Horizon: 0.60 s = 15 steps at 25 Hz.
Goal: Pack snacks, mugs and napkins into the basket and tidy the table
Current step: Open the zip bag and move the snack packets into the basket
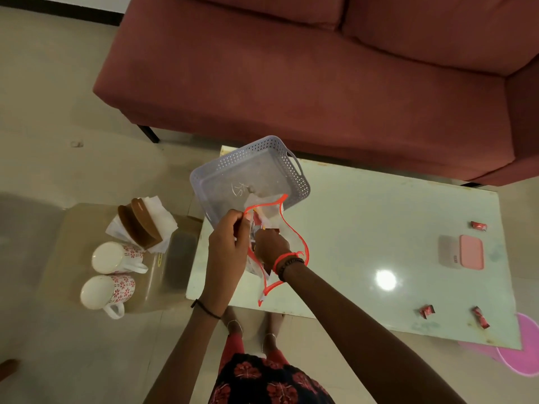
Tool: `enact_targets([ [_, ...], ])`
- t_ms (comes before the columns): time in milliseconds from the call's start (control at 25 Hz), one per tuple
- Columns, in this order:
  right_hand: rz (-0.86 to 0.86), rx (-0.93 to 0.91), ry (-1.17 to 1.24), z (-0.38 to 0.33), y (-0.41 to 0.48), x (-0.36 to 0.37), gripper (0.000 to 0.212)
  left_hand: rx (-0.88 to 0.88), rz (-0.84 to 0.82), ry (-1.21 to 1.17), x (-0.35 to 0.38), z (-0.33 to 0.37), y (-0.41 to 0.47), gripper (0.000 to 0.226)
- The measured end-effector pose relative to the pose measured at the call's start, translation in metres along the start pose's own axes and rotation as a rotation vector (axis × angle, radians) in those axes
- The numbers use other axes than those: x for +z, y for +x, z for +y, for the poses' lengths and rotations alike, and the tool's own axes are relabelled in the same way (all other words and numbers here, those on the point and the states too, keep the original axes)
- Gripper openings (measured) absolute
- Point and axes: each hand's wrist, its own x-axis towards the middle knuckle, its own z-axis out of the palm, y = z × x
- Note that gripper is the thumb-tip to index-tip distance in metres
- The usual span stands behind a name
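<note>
A clear zip bag with a red-orange seal hangs open over the near left corner of the pale table. My left hand pinches its left rim. My right hand is pushed down inside the bag among red snack wrappers; what its fingers hold is hidden. Just behind the bag stands a lavender perforated basket. Three red wrapped snacks lie at the table's right side. Two white mugs with red flowers and a brown holder of white napkins sit on a low glass side table.
A pink and white box lies on the table's right part. A dark red sofa runs along the far side. A pink round stool shows at the right edge. My feet stand between the two tables.
</note>
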Motion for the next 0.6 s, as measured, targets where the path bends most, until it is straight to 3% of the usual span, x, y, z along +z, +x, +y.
enact_targets([
  [240, 0.149, 0.055, 0.087, -0.001, -0.006, -0.017, 0.026, -0.022, -0.040, -0.121, 0.007, -0.002, 0.013, 0.018],
  [440, 0.393, -0.077, 0.209, -0.016, -0.035, -0.066, 0.023, -0.001, -0.038, -0.175, 0.008, -0.002, 0.039, 0.019],
  [600, 0.527, -0.018, 0.462, -0.021, -0.061, -0.114, 0.025, -0.002, 0.006, -0.199, 0.007, -0.001, 0.060, 0.019],
])
